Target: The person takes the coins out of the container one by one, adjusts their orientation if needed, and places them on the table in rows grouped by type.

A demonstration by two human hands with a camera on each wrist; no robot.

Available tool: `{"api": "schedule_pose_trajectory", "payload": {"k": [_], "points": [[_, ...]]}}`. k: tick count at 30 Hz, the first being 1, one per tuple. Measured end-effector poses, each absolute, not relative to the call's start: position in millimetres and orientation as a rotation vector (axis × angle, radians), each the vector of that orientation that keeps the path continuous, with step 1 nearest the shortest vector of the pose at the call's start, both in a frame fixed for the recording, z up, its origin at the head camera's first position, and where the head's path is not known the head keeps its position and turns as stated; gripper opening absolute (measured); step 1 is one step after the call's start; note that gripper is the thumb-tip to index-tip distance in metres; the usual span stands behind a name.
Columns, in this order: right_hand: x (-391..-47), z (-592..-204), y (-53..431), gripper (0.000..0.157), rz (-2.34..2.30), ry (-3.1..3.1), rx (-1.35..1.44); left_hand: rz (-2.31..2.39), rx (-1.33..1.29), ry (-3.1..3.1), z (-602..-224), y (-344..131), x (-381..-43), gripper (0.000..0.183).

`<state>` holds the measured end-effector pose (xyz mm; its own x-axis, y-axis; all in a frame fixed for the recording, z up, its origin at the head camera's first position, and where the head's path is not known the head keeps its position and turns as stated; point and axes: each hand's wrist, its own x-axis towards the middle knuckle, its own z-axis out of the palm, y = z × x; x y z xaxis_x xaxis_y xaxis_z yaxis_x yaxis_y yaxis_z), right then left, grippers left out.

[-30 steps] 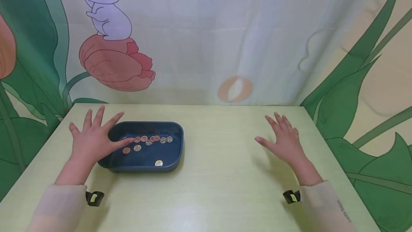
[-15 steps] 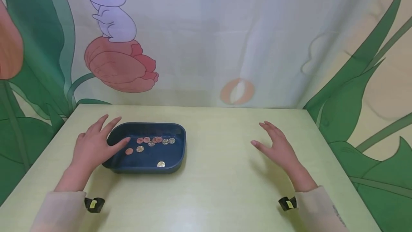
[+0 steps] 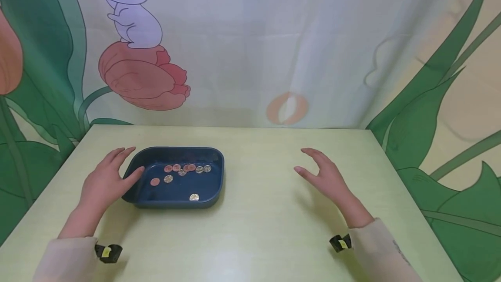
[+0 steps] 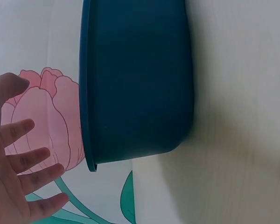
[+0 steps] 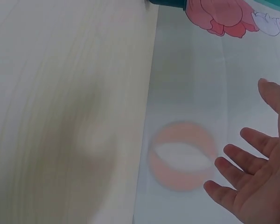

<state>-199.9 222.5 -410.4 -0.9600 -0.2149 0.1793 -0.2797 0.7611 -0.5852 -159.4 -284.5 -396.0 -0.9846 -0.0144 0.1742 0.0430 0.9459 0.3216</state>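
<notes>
all fingers spread | left hand near blue tray | right hand above table

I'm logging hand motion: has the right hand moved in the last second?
Yes, the right hand has moved left, toward the blue tray, judged against the orange ring on the curtain.

A pale, wood-grained table stands before a light printed cloth with soft creases. On it, 1 white cartoon animal sits atop a pink-red flower; big green leaves fill both sides, 1 orange ring shows low, and glare whitens the table's near part.
</notes>
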Motion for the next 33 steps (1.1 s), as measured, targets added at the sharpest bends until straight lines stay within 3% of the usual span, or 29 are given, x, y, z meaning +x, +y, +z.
{"api": "schedule_pose_trajectory", "payload": {"k": [33], "points": [[-225.3,-370.4,166.3,0.045,1.219,-2.969,0.577,-0.886,0.127,-2.932,-400.6,-311.9,-168.7,0.053]]}}
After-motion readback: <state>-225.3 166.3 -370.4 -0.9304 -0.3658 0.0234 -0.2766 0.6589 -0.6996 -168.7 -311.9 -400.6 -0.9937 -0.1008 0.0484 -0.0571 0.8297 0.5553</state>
